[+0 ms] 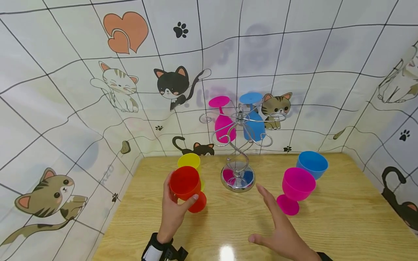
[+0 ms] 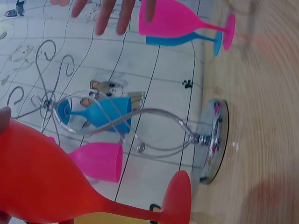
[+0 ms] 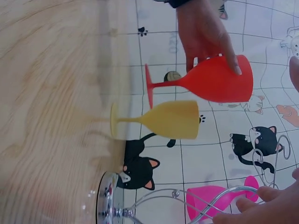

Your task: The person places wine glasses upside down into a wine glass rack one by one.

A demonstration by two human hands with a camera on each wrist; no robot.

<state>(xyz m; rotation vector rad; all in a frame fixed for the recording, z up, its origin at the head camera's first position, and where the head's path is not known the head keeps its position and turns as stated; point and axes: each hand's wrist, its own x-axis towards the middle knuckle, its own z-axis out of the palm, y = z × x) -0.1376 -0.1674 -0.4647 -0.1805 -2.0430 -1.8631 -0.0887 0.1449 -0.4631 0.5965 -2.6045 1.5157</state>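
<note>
My left hand (image 1: 173, 215) grips a red plastic goblet (image 1: 184, 183) round its bowl, thumb on the near side. The goblet is upright, and in the right wrist view its foot is raised off the table. Just behind it a yellow goblet (image 3: 173, 120) stands on the table. My right hand (image 1: 282, 230) is held over the table with fingers extended and thumb apart, holding nothing, near a standing pink goblet (image 1: 298, 183). Between the hands, farther back, is a chrome goblet rack (image 1: 237, 177) with a pink goblet (image 1: 224, 128) and a blue goblet (image 1: 254, 127) hanging upside down.
A second blue goblet (image 1: 311, 163) stands behind the pink one on the right. The wooden table (image 1: 225, 224) meets a cat-print sheet (image 1: 241, 54) at the back and both sides. Wire loops of the rack spread outward at its top.
</note>
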